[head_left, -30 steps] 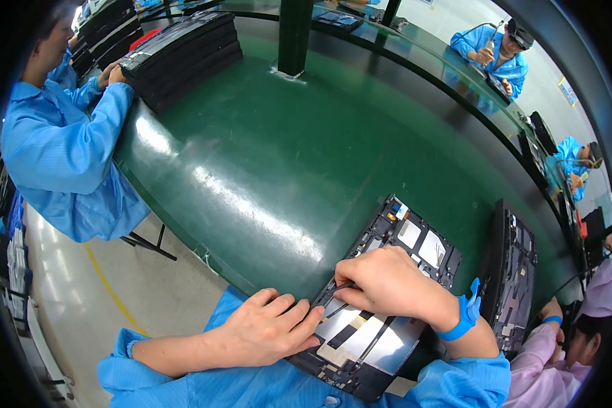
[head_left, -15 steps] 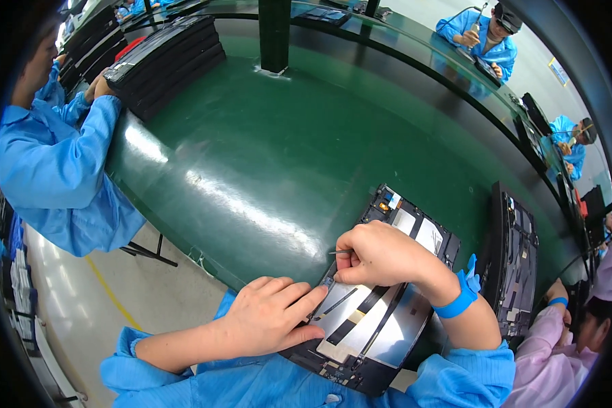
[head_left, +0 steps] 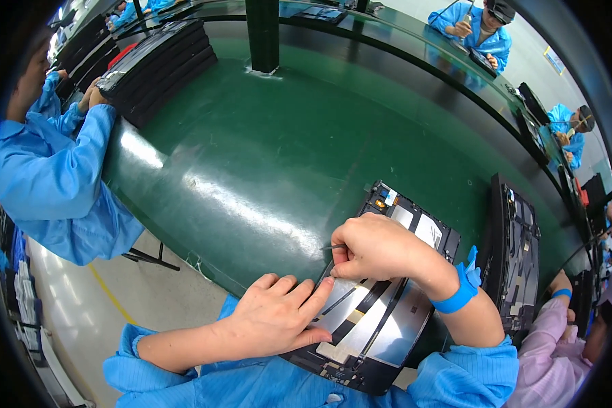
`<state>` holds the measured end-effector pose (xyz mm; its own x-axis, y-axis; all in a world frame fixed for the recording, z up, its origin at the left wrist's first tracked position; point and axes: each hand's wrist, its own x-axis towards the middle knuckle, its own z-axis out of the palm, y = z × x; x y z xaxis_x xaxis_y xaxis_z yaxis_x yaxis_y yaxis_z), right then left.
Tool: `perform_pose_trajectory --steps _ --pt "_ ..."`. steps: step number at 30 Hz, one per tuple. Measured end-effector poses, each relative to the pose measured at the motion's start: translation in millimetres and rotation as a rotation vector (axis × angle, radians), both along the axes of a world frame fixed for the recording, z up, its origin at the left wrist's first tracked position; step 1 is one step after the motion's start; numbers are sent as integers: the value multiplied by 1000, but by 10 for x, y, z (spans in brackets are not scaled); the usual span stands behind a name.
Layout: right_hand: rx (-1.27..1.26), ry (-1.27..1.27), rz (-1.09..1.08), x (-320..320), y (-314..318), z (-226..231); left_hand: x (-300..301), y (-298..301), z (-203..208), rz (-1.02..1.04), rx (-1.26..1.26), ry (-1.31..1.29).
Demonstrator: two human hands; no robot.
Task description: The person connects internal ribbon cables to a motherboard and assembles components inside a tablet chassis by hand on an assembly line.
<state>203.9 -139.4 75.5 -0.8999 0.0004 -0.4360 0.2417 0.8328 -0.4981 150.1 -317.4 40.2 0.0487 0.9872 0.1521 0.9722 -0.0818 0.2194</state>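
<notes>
An opened tablet [head_left: 415, 316] lies tilted at the table's near edge, its silvery plate, black ribbon cables and small circuit parts showing. My right hand [head_left: 381, 248], with a blue wristband [head_left: 459, 289], is closed over the tablet's left edge. A thin dark tool [head_left: 331, 247] pokes out from its pinched fingers; the tool's working end is hidden. My left hand [head_left: 279, 316] has its fingers stretched out along the same left edge. The left index fingertip lies close beside the right fingertips, and the left thumb rests over the lower part of the tablet.
More opened tablets [head_left: 520, 255] are stacked to the right on the green table [head_left: 285, 149]. A tall stack of black panels [head_left: 156, 71] stands at the far left beside a person in blue [head_left: 54, 177]. A dark post [head_left: 262, 37] rises at the back. A pink-sleeved person [head_left: 551, 353] works at right.
My left index finger has slid slightly up toward the right fingertips. The right hand and its tool have shifted a little, still at the tablet's left edge. The view has turned slightly.
</notes>
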Motion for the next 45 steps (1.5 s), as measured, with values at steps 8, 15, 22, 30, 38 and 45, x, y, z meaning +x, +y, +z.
perform_pose_trajectory --steps 8,15,22,30,38,45 --pt "50 35 -36 33 25 35 -34 9 25 -7 -22 -7" --pt "-60 59 28 59 95 18 -37 7 15 -6 -16 -8" --pt "30 127 36 50 67 17 -57 11 5 -13 6 4" --pt "95 163 18 38 63 1 -86 37 28 -23 -23 -9" --pt "127 121 -55 85 17 21 -111 53 36 -41 -24 -24" --pt "4 176 -66 101 310 67 -150 34 -22 -72 42 -91"
